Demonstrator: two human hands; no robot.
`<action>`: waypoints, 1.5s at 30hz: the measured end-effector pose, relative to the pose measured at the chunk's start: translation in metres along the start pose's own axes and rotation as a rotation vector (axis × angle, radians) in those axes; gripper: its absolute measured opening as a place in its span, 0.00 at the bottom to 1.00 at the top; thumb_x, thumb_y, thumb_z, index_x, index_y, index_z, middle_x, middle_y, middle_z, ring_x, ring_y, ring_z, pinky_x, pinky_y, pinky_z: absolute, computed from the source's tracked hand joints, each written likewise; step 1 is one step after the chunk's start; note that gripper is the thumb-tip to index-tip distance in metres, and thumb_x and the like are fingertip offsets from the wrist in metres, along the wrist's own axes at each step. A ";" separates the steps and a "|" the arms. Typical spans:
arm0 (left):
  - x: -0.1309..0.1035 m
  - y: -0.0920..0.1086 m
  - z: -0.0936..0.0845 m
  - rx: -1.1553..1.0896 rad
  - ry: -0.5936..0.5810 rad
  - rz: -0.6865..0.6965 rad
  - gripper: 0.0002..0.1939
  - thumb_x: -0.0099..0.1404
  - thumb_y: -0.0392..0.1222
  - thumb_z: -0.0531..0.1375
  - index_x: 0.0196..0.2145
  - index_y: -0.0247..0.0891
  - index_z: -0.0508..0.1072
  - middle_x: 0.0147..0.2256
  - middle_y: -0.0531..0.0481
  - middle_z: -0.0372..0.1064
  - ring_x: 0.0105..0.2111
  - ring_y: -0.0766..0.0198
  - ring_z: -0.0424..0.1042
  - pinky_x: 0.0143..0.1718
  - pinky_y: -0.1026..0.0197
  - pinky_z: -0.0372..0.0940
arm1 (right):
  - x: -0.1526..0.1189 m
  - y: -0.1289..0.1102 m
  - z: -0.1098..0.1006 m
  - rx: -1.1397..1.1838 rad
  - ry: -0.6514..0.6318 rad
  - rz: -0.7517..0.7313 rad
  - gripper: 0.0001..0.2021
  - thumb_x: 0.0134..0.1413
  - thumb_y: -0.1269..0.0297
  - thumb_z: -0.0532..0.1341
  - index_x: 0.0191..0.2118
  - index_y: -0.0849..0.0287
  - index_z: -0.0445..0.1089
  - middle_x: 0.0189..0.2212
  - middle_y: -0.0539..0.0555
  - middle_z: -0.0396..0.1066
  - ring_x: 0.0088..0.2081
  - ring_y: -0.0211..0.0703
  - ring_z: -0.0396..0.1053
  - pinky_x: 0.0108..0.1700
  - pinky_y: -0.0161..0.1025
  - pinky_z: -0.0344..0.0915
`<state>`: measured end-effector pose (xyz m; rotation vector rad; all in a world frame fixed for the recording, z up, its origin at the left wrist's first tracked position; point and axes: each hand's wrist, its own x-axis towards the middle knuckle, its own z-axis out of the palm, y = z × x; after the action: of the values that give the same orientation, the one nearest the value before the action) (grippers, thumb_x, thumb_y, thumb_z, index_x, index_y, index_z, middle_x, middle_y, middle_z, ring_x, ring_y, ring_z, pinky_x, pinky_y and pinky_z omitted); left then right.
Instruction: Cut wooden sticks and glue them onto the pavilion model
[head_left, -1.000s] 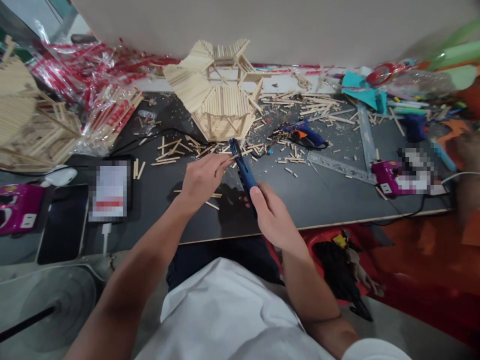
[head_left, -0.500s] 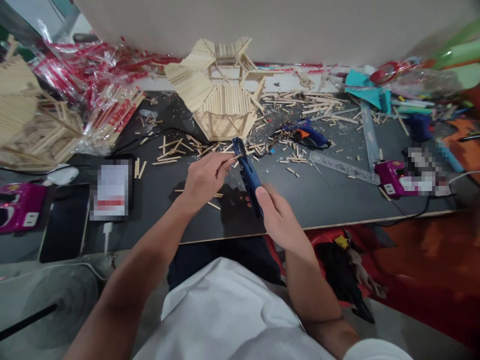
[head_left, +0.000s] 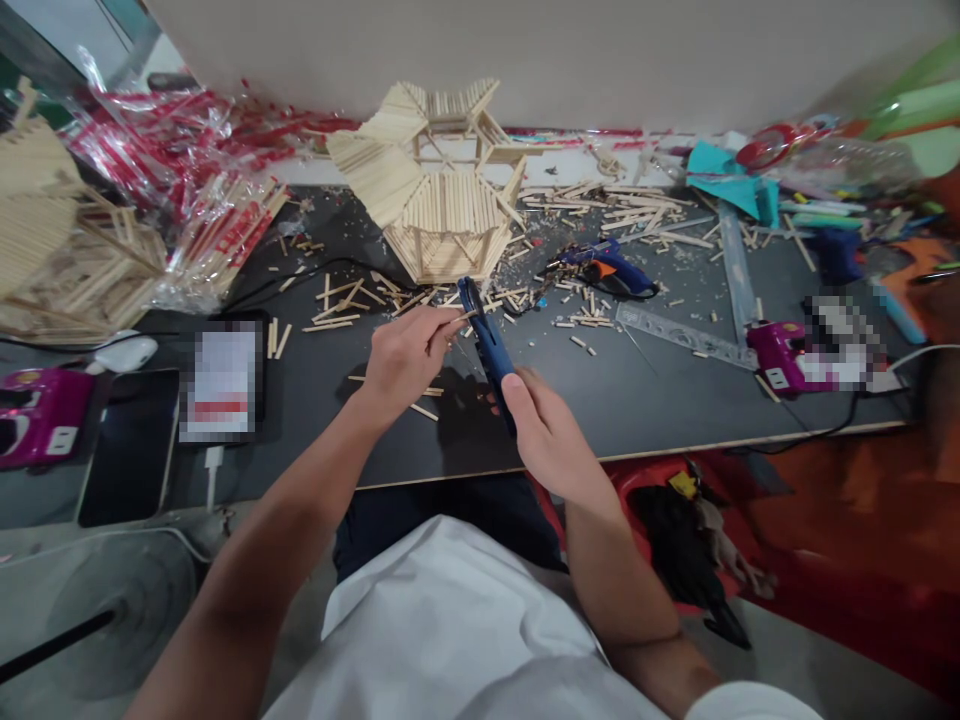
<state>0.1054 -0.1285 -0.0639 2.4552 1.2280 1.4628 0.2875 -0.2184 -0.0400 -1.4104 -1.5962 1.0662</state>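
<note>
My left hand [head_left: 409, 350] is closed in a pinch on a thin wooden stick [head_left: 459, 321], whose far end reaches the head of a blue hand cutter [head_left: 491, 345]. My right hand [head_left: 549, 425] wraps round the cutter's handles and holds it slanted over the table, head pointing away from me. Whether its jaws touch the stick I cannot tell. Just beyond the cutter's head stands a model pavilion [head_left: 450, 205] built of wooden sticks. A few loose sticks [head_left: 425, 411] lie beneath my left hand.
Stick offcuts [head_left: 592, 320] are scattered over the dark table [head_left: 660, 400]. To the right lie a blue glue gun [head_left: 619, 272], a clear ruler [head_left: 686, 337] and a purple power socket [head_left: 787, 355]. On the left are two phones [head_left: 129, 450], bagged sticks [head_left: 225, 235] and another stick model [head_left: 82, 240].
Both hands, with the stick and cutter, sit very slightly further left in view. Their grips look the same, and the things on the table stay in place.
</note>
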 end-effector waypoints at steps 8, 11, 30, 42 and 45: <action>0.001 -0.001 -0.001 -0.007 -0.027 -0.034 0.10 0.73 0.40 0.58 0.38 0.35 0.78 0.29 0.50 0.78 0.28 0.68 0.76 0.32 0.68 0.66 | 0.001 -0.001 0.001 -0.030 0.000 -0.013 0.21 0.73 0.50 0.46 0.46 0.56 0.71 0.42 0.58 0.72 0.48 0.49 0.68 0.54 0.49 0.64; 0.001 -0.002 -0.001 -0.010 -0.026 -0.029 0.10 0.73 0.41 0.59 0.37 0.35 0.78 0.28 0.50 0.78 0.28 0.68 0.77 0.33 0.68 0.66 | 0.002 -0.003 0.000 -0.037 -0.008 -0.004 0.21 0.73 0.50 0.46 0.47 0.57 0.71 0.44 0.59 0.71 0.49 0.49 0.68 0.55 0.49 0.63; 0.000 -0.007 0.001 -0.105 -0.048 -0.126 0.09 0.70 0.37 0.60 0.35 0.35 0.80 0.27 0.51 0.79 0.27 0.67 0.77 0.34 0.68 0.68 | 0.013 0.007 0.009 -0.254 0.001 0.128 0.29 0.70 0.41 0.40 0.32 0.56 0.66 0.31 0.57 0.75 0.34 0.47 0.72 0.38 0.41 0.60; 0.001 -0.007 0.001 -0.060 -0.059 -0.152 0.10 0.70 0.38 0.59 0.35 0.37 0.80 0.26 0.52 0.78 0.26 0.67 0.77 0.34 0.67 0.69 | 0.019 0.010 0.014 -0.409 -0.036 0.110 0.26 0.74 0.50 0.39 0.33 0.57 0.66 0.30 0.58 0.75 0.34 0.47 0.73 0.36 0.40 0.57; -0.001 -0.011 0.001 -0.050 -0.061 -0.159 0.10 0.70 0.39 0.59 0.36 0.37 0.80 0.28 0.51 0.79 0.27 0.66 0.77 0.34 0.67 0.69 | 0.022 0.012 0.021 -0.590 -0.024 0.190 0.23 0.74 0.54 0.41 0.37 0.58 0.68 0.32 0.58 0.77 0.35 0.48 0.74 0.34 0.39 0.53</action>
<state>0.0988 -0.1215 -0.0697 2.2929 1.3233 1.3505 0.2699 -0.1982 -0.0587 -1.9696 -1.9176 0.7370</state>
